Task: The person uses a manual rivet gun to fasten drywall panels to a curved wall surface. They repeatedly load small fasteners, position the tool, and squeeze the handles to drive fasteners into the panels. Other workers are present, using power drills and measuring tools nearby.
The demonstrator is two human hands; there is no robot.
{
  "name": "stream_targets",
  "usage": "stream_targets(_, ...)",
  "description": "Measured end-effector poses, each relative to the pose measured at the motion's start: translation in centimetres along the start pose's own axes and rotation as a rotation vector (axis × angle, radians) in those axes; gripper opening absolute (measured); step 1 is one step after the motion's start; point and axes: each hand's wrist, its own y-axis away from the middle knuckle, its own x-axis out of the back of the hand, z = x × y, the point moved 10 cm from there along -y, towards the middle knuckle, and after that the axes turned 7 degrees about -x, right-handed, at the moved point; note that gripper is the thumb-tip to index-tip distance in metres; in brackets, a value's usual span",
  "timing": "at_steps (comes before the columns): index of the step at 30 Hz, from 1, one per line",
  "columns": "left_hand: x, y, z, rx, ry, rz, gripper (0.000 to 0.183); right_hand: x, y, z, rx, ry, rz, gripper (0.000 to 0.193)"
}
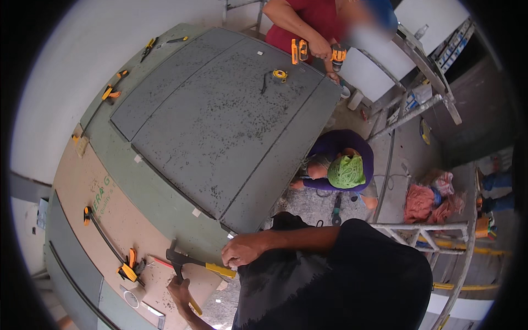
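My left hand (180, 292) is closed around a yellow-handled tool (195, 307), whose working end I cannot make out behind my fingers. Just above it is a hammer (190, 259) with a dark head and a yellow grip pointing toward my body. My right hand (242, 251) has curled fingers beside the hammer's grip, close to the near corner of the dark grey panel (220, 137). What those fingers hold, if anything, is hidden. A red pencil-like stick (160, 262) lies beside the hammer head on the brown board (115, 220).
Clamps (130, 269) and a tape roll (132, 297) lie on the boards; a tape measure (280, 75) rests on the panel. Across it, a co-worker holds a cordless drill (337, 56). Another person in a green headscarf (347, 171) crouches beside the panel. Metal scaffolding (407, 118) stands at right.
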Motion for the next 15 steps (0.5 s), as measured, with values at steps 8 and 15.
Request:
stream_targets(8,3.5,1.1,8.4,-0.249,0.153,-0.040,0.012,3.3,3.3,0.5,-0.102,-0.210,0.226,0.030)
stream_targets(15,-3.7,4.2,25.4,-0.596,0.142,-0.266,0.019,3.9,8.9,-3.0,0.025,-0.382,0.547,0.082)
